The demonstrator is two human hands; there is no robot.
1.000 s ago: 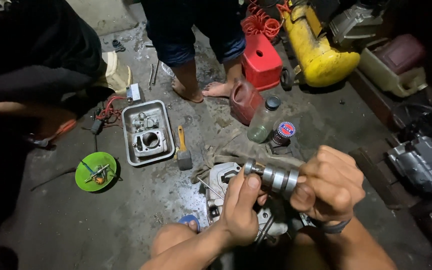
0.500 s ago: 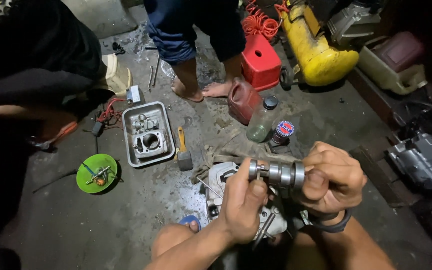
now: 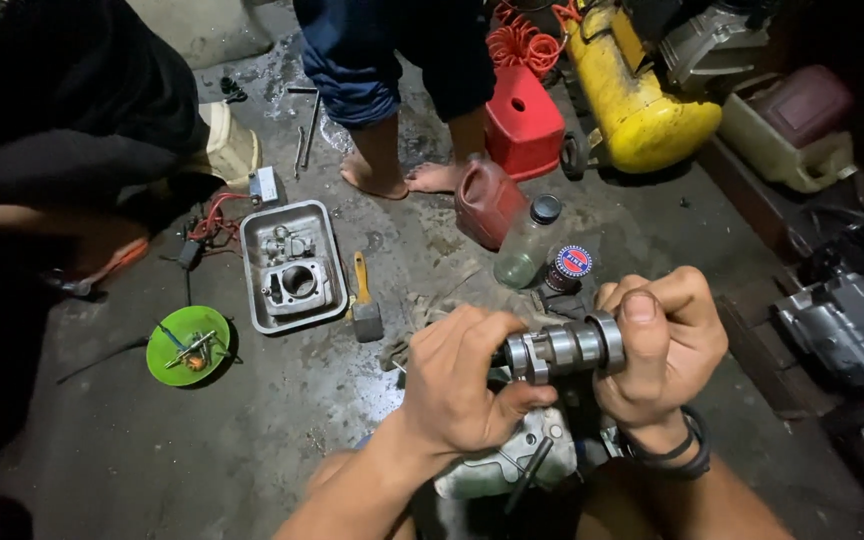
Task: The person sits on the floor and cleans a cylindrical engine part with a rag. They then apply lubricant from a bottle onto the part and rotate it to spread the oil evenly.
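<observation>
A short steel camshaft [image 3: 564,347] with several ringed lobes is held level in front of me, above the concrete floor. My right hand [image 3: 664,345] wraps its right end, thumb on top, a dark band on the wrist. My left hand [image 3: 457,380] pinches the shaft's left end with fingers curled over it. Under both hands lies a pale metal engine cover [image 3: 505,462], partly hidden.
A metal tray [image 3: 292,222] holding an engine cylinder lies left, a brush [image 3: 363,300] beside it, a green plate [image 3: 188,345] of small parts further left. Red can [image 3: 486,203], clear bottle [image 3: 526,243], yellow tank [image 3: 632,95], engine parts right. One person stands barefoot ahead, another crouches left.
Both hands have shifted slightly right and up with the camshaft, and my left fingers have closed further over its left end. The view has tilted a little.
</observation>
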